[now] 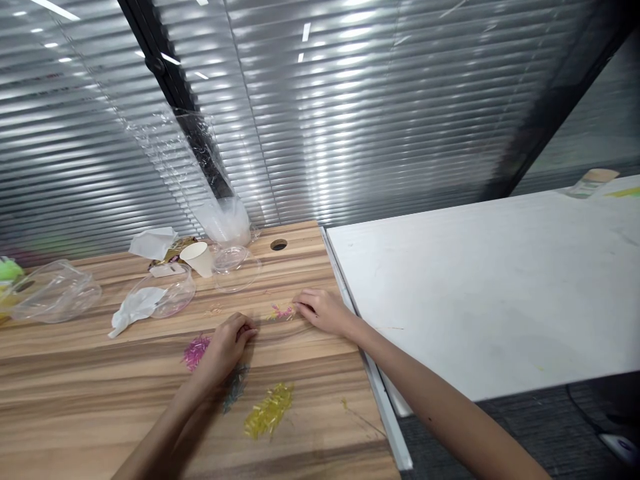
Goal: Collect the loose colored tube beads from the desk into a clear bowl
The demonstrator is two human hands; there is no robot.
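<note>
My left hand [230, 341] hovers low over the wooden table, fingers curled in a pinch; anything between the fingertips is too small to make out. Beside its wrist lies a pile of pink stick-like bits [196, 351], partly covered by the hand. Dark teal bits [235, 389] sit just right of the left forearm, and a larger heap of yellow bits [269, 411] lies nearer to me. My right hand [324, 312] is pinched at the edge of a small mixed pile of pink and yellow bits [283, 312]. What its fingertips hold is hidden.
Behind the hands stand a paper cup [198, 259], transparent plastic lids [237, 270], a plastic bag [227, 223] and a crumpled tissue [136, 308]. A plastic container [57, 293] lies at left. A white table [480, 287] adjoins on the right, across a metal edge [385, 400].
</note>
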